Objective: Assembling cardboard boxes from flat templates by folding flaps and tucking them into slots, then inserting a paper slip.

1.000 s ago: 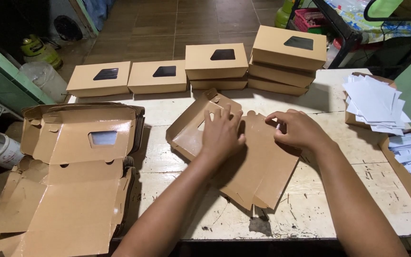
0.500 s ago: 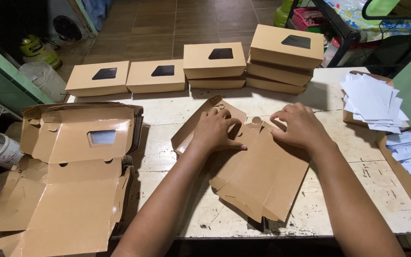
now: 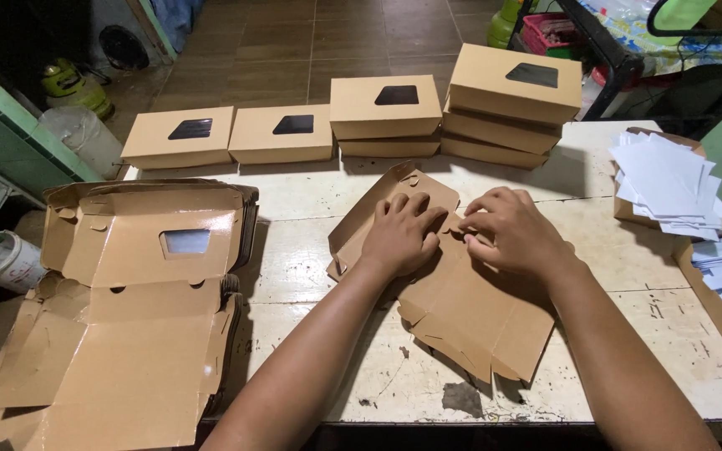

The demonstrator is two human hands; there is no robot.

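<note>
Stack of unfolded window-box blanks [image 3: 127, 317], table's 9 o'clock edge. Row of finished brown window boxes [image 3: 294, 134] along 12 o'clock. Centre: flat cardboard blank [image 3: 470, 309], long axis running 11 to 5 o'clock. Left hand [image 3: 399, 234] pressed palm-down on its upper flap, fingers spread, gripping nothing. Right hand [image 3: 516, 234], just beside at 3 o'clock, fingers curled, pinching a fold edge. White paper sheets [image 3: 670, 184], 2 o'clock.

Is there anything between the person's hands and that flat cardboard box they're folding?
No. Both the left hand and the right hand rest directly on the flat cardboard box, pressing its flaps, with nothing visible between them.
</note>
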